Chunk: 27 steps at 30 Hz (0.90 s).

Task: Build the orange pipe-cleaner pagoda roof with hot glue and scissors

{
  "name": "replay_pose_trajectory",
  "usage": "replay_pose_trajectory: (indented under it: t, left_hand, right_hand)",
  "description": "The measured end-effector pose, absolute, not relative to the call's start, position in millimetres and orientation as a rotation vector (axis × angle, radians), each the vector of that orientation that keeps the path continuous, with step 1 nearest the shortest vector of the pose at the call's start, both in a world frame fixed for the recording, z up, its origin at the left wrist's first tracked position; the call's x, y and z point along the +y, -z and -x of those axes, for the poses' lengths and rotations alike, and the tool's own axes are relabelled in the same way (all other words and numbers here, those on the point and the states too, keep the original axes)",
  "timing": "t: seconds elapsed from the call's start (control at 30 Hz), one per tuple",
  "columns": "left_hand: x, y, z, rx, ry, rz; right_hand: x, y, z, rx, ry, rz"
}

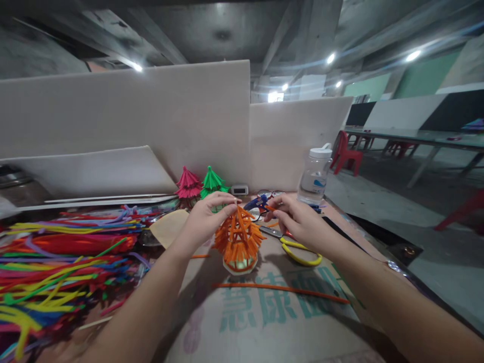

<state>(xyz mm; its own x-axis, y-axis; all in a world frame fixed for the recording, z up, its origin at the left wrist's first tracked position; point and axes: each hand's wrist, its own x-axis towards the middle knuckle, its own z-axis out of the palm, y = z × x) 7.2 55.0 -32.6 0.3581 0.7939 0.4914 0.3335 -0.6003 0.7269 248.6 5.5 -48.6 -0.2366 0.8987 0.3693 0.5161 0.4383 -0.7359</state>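
Observation:
An orange tiered tower made of pipe cleaners (242, 247) stands on a pale base on the cardboard sheet (212, 322). My left hand (200, 219) is closed at its top, thumb and fingers pinching the tip. To the right, my right hand (297, 219) pinches a short orange piece of pipe cleaner (269, 207), apart from the tower. A blue glue gun (257, 202) lies just behind, between the hands. Yellow-handled scissors (302, 251) rest below my right hand. One long orange pipe cleaner (282, 289) stretches across the cardboard in front.
Many coloured pipe cleaners (64, 267) are heaped at the left. Behind stand a pink tower (188, 182), a green tower (212, 180) and a small white device (239, 190). A water bottle (314, 176) is at the back right, before white partition boards (189, 116).

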Motion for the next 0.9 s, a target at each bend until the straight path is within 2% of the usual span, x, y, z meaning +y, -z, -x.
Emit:
replay_pose_trajectory:
  t: [0.9]
  left_hand:
    - [53.9,32.1,-5.0,0.956,-1.18,-2.168]
  right_hand:
    - [5.0,48.8,-246.4,-1.906,-0.584,1.189]
